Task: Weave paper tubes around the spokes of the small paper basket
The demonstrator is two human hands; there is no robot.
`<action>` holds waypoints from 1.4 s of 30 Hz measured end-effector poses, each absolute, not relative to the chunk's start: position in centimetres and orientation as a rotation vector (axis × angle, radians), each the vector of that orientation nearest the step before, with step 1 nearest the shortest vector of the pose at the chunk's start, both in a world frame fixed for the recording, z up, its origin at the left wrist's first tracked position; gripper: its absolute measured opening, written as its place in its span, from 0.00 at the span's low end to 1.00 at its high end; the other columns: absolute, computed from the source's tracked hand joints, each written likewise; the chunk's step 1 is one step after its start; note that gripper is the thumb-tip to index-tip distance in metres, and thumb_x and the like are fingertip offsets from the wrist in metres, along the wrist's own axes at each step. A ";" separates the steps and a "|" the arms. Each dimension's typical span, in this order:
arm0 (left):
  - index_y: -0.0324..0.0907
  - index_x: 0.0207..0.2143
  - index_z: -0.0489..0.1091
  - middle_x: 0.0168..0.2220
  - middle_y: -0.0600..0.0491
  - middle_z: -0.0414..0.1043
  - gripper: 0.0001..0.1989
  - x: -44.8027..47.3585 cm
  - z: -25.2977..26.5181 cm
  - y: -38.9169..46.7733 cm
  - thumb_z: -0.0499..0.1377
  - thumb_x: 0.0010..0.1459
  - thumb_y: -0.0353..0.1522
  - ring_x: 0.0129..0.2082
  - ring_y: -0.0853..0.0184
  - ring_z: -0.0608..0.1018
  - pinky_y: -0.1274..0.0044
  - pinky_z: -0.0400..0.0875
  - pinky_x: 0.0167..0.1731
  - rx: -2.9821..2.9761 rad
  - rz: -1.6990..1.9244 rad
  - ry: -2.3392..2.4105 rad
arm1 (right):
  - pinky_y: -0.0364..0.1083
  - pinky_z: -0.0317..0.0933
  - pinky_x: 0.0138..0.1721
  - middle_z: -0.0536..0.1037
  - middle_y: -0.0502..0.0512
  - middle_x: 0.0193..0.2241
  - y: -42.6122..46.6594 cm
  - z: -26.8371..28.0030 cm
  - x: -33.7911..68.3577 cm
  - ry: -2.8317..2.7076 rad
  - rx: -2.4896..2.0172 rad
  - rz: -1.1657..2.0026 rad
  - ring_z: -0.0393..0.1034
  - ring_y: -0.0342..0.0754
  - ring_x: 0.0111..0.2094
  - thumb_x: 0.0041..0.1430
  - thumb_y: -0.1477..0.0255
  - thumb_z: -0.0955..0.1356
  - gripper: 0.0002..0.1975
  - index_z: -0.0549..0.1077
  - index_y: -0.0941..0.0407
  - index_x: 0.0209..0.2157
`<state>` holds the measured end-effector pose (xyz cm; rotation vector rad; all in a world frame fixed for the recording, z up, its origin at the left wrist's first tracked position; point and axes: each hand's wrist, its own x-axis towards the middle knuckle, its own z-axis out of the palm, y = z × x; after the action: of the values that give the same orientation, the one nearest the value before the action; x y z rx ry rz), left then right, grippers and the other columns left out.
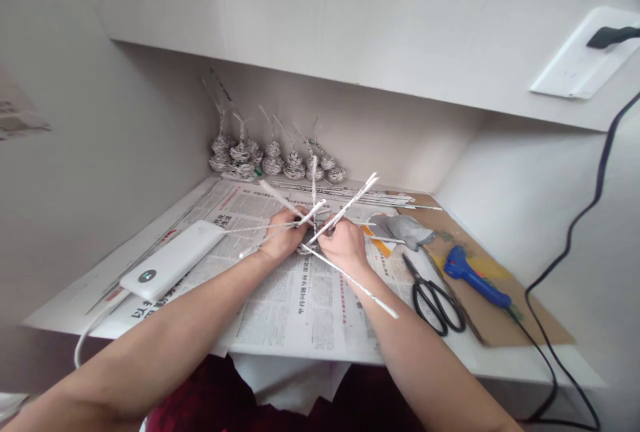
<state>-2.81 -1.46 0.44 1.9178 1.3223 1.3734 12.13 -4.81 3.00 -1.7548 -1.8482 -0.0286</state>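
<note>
Between my two hands, over the newspaper-covered table, is a small woven piece of rolled paper sticks [309, 248]. Several long paper sticks [350, 202] spread out from it in all directions. My left hand [284, 232] grips it from the left side, fingers curled around the sticks. From the right, my right hand [345, 242] is closed on the same piece, with fingers bent at its edge. The fingertips and most of the woven body are hidden behind the hands and sticks.
Several gourd-shaped woven paper pieces [273, 160] stand along the back wall. Loose paper sticks [360, 197] lie before them. A white power bank [173, 259] is at left. Black scissors [435, 299] and a blue glue gun [475, 277] on cardboard [525, 322] are at right, with a black cable [570, 232].
</note>
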 end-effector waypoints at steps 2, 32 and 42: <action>0.42 0.30 0.73 0.28 0.54 0.75 0.06 -2.8 0.5 -1.5 0.56 0.50 0.28 0.29 0.68 0.75 0.79 0.68 0.32 1.910 1.321 1.332 | 0.45 0.54 0.30 0.79 0.56 0.27 -4.8 3.0 12.1 -1.841 -1.793 -0.028 0.71 0.51 0.29 0.49 0.68 0.66 0.08 0.76 0.54 0.30; 0.41 0.40 0.73 0.33 0.52 0.78 0.13 -2.4 0.2 -1.2 0.59 0.50 0.30 0.32 0.67 0.78 0.77 0.72 0.36 1.790 1.392 1.245 | 0.42 0.60 0.27 0.74 0.48 0.22 -3.1 1.1 12.0 -1.403 -1.332 0.492 0.67 0.44 0.22 0.49 0.67 0.65 0.06 0.70 0.54 0.28; 0.39 0.33 0.75 0.30 0.51 0.78 0.08 -1.5 0.9 -1.4 0.58 0.50 0.28 0.31 0.66 0.78 0.76 0.72 0.35 1.787 1.355 1.166 | 0.41 0.59 0.24 0.71 0.46 0.21 -1.7 0.1 12.3 -1.213 -1.161 0.649 0.65 0.42 0.21 0.49 0.63 0.68 0.11 0.66 0.55 0.32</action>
<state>-1.50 -1.38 0.93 1.7871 1.1660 1.3555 12.35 -1.70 0.06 -1.1615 -1.2132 0.6491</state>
